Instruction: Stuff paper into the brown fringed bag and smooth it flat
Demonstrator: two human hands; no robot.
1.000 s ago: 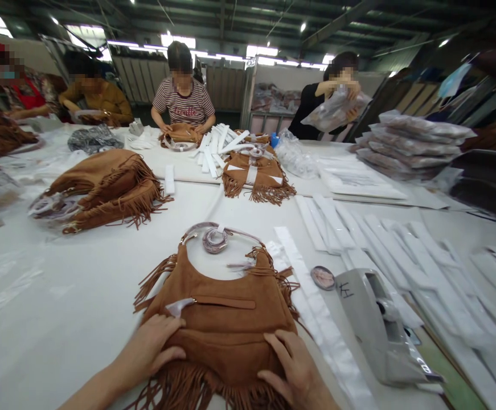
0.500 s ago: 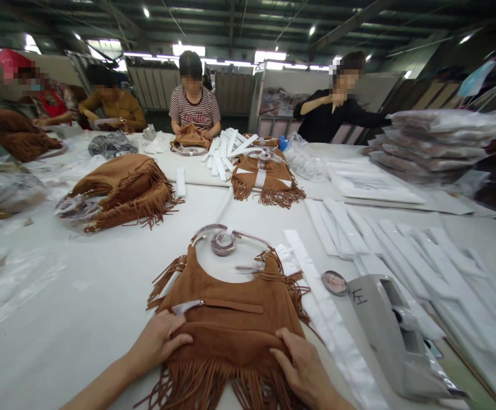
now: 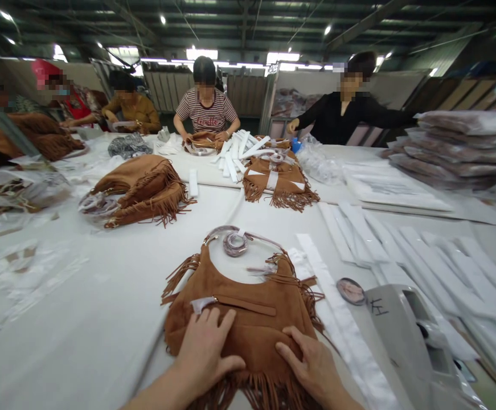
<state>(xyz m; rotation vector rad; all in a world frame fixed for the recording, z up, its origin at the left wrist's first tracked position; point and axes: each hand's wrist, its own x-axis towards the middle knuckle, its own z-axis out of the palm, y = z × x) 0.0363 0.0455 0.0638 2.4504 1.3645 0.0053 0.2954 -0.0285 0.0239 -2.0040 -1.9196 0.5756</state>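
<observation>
A brown suede fringed handbag [image 3: 248, 290] lies on the table in front of me, its handle pointing away. A zip with a wrapped pull [image 3: 203, 303] crosses its upper front. My left hand [image 3: 207, 347] rests on the bag's lower left front, fingers spread and palm down, below the zip. At the lower right, my right hand [image 3: 310, 359] holds the suede between its bent fingers and thumb. Fringe hangs below and between both hands. Beyond the bag's opening lies a wrapped coiled strap [image 3: 234, 244].
A grey tape dispenser [image 3: 410, 341] and white strips [image 3: 341, 319] lie at the right. More fringed bags [image 3: 139, 191] sit further back, near a pile of white strips [image 3: 241, 149]. Wrapped packages [image 3: 461, 151] are stacked at back right. Several people [image 3: 205, 108] work across the table.
My left hand has moved right and up from the bag's left edge and now lies flat on its front. My right hand stays at the lower right. The view has shifted left.
</observation>
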